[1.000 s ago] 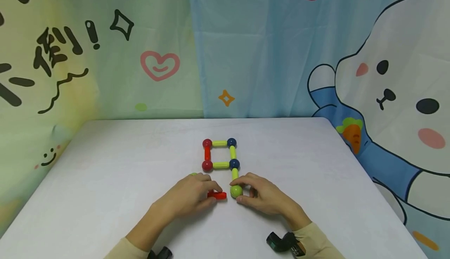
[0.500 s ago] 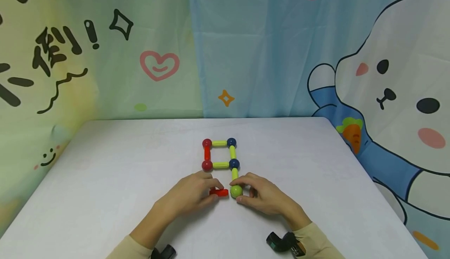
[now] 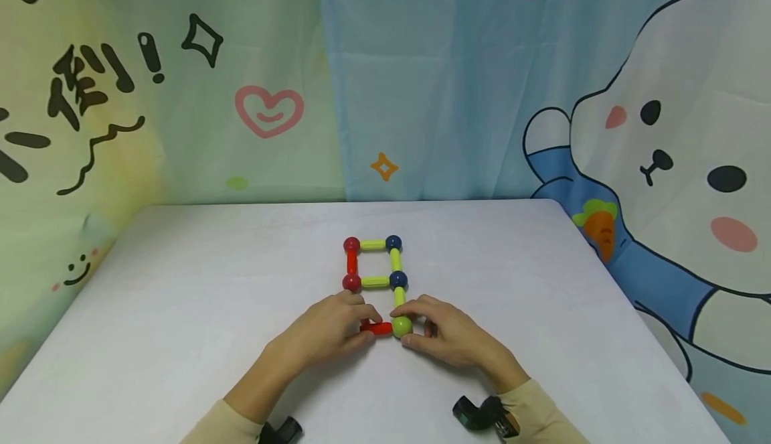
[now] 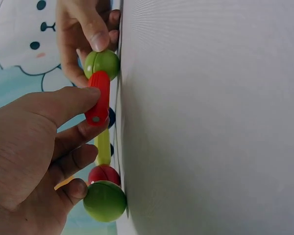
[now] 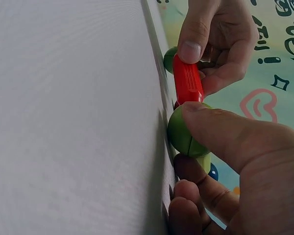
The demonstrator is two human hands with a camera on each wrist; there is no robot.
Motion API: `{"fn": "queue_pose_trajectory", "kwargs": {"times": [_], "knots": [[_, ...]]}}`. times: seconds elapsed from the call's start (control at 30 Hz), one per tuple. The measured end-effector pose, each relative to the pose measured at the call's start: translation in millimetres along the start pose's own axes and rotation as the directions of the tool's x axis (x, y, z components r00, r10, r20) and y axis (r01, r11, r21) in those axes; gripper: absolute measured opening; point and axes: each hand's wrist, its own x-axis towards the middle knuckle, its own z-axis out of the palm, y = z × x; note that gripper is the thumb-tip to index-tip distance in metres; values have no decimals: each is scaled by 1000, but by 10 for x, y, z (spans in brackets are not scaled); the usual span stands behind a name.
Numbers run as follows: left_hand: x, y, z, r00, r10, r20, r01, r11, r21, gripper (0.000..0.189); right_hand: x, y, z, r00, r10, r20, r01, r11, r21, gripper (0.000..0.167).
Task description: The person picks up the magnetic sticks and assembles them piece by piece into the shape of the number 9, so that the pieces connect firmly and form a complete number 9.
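My left hand (image 3: 325,329) pinches a red magnetic rod (image 3: 378,328) between thumb and finger. The rod's right end meets a green ball (image 3: 401,327), which my right hand (image 3: 452,332) holds between thumb and fingers. From that ball a yellow-green rod (image 3: 399,295) runs back to a blue ball (image 3: 398,279). Beyond lies a square of rods and balls, with a red rod (image 3: 352,262) on its left side and a red ball (image 3: 352,282) at its near left corner. Another green ball (image 4: 105,200) touches my left little finger in the left wrist view; the head view hides it.
The pieces lie on a white-covered table (image 3: 241,250). Behind it hangs a printed curtain (image 3: 421,96) with a cartoon animal on the right. A black wrist camera (image 3: 482,414) sits at the right sleeve, and another (image 3: 282,430) at the left.
My left hand has moved slightly right and away from me, bringing the red rod from a small gap up to the green ball. My right hand keeps its hold; the view shifts slightly.
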Motion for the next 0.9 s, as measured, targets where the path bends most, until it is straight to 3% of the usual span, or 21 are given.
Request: {"fn": "queue_pose_trajectory", "kwargs": {"times": [0.4,0.57,0.73,0.9], "knots": [[26,20,-6,1000,-17,12,17,999,49,26,-1,-13,-4,1000,5,2,-5,1000,-6,38],[21,12,-10,999,-39,13,38,997,72,28,20,-47,-18,999,21,37,-20,1000,-21,40],[-24,-9,-40,998,-54,-9,55,997,51,24,35,-77,-40,998,25,60,-22,998,-54,42],[-71,-30,-82,997,-64,-38,66,997,47,22,28,-105,-62,997,40,71,-35,996,-82,55]]}}
